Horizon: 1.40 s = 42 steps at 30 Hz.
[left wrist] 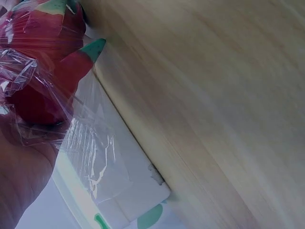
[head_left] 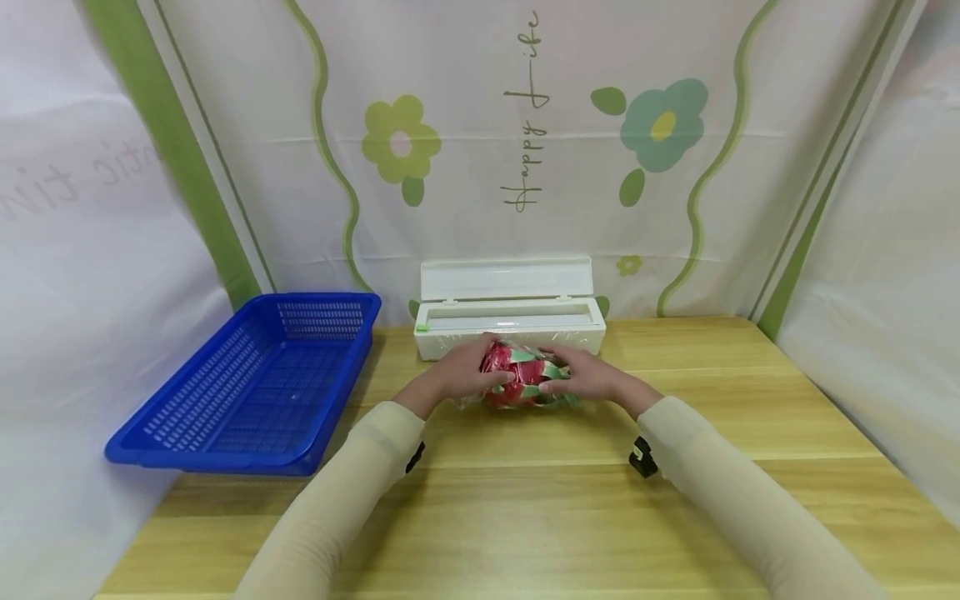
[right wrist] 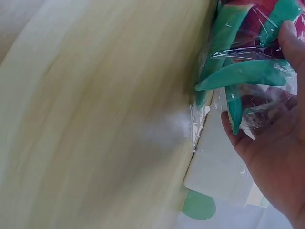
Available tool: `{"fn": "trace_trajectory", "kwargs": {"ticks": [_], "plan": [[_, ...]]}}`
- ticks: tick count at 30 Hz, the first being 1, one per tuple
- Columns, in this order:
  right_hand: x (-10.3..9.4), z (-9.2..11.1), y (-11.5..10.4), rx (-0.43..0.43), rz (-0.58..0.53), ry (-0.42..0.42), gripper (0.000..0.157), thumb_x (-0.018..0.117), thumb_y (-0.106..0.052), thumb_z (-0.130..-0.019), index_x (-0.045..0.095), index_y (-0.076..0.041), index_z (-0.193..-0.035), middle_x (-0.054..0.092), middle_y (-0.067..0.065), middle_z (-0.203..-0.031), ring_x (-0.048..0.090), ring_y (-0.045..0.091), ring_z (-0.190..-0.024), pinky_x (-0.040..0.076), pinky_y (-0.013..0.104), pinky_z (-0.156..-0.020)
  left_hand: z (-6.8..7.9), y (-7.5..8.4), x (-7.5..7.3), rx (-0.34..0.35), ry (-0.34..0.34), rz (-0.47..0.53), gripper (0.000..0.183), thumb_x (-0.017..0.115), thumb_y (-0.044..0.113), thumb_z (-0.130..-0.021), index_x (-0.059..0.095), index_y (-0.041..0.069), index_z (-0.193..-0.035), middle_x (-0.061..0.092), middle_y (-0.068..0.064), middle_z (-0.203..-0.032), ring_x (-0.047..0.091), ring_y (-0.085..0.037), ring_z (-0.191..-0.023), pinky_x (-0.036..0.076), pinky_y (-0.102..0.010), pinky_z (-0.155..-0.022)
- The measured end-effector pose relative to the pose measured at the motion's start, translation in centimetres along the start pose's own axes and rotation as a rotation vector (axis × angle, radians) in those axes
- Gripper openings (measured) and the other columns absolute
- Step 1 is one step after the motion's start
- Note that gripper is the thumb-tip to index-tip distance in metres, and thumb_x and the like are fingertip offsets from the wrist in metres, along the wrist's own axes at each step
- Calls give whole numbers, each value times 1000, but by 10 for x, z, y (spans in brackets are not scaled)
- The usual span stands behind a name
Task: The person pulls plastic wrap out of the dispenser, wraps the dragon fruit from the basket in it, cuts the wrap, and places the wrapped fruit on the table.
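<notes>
A red dragon fruit (head_left: 517,375) with green scales lies between my two hands, wrapped in clear cling film (left wrist: 93,152). My left hand (head_left: 467,368) grips its left end, thumb across the front. On the other end my right hand (head_left: 588,375) curls round the green tips (right wrist: 243,76), its thumb on the near side. Loose film hangs off the fruit in the left wrist view, overlapping the white cling film dispenser (head_left: 510,337) right behind. The dispenser's lid (head_left: 506,277) stands raised. In the head view the fingers behind the fruit are mostly hidden.
A blue plastic basket (head_left: 333,417) with perforated sides sits at the left of the wooden table (head_left: 525,517). Behind the dispenser hangs a white curtain (head_left: 480,217) with printed flowers, and more curtain closes both sides.
</notes>
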State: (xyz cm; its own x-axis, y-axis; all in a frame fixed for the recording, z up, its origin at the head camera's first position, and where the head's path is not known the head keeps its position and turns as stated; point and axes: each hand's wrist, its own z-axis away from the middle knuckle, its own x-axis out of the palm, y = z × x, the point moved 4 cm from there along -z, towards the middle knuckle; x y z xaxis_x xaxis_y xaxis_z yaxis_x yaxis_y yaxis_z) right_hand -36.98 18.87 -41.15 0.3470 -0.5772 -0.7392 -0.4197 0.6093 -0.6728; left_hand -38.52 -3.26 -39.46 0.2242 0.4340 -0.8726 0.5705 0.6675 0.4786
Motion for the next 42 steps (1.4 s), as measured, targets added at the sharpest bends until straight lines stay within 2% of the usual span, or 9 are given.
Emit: {"fn": "trace_trajectory", "kwargs": {"ticks": [6,13,17,22,35,42], "plan": [[1,-1,3,2,11,27,79,69,-40,-90,32,-5,-150,53,19,-134,51,34,-122,44,50,-97,-2,-4,2,-30,4,22,74,59,58,-89,36,14,-143,55,-7,-126,56,-19,-108,49,-38,-90],[-1,-3,4,3,43,49,77,68,-43,-90,35,-7,-149,54,18,-134,51,33,-122,43,51,-98,-3,-6,0,-56,32,-54,84,55,67,-87,35,16,-150,46,-11,-135,51,-25,-115,47,-43,-95],[-2,-4,2,-17,66,49,78,68,-43,-90,35,-4,-148,54,19,-134,51,33,-122,42,52,-98,-3,-8,0,-56,26,-48,87,55,67,-87,30,15,-153,45,-12,-140,50,-27,-120,45,-44,-97],[-1,-5,0,-29,82,50,77,68,-42,-90,34,-6,-149,54,18,-134,51,32,-122,42,52,-99,-2,-9,-1,-55,34,-31,87,55,65,-88,28,14,-154,41,-12,-147,46,-28,-126,43,-45,-100],[-4,0,-13,-33,81,36,77,70,-36,-90,33,-3,-149,48,21,-140,45,36,-128,38,52,-103,2,-9,-4,8,56,-37,82,53,61,-91,29,13,-153,40,-11,-149,40,-29,-133,38,-46,-105],[-8,3,-17,-11,135,25,85,72,-41,-87,30,-2,-150,45,21,-144,40,39,-132,32,54,-107,11,-11,-12,-25,55,-43,83,50,63,-92,23,15,-155,34,-10,-153,32,-29,-139,32,-48,-109]]}}
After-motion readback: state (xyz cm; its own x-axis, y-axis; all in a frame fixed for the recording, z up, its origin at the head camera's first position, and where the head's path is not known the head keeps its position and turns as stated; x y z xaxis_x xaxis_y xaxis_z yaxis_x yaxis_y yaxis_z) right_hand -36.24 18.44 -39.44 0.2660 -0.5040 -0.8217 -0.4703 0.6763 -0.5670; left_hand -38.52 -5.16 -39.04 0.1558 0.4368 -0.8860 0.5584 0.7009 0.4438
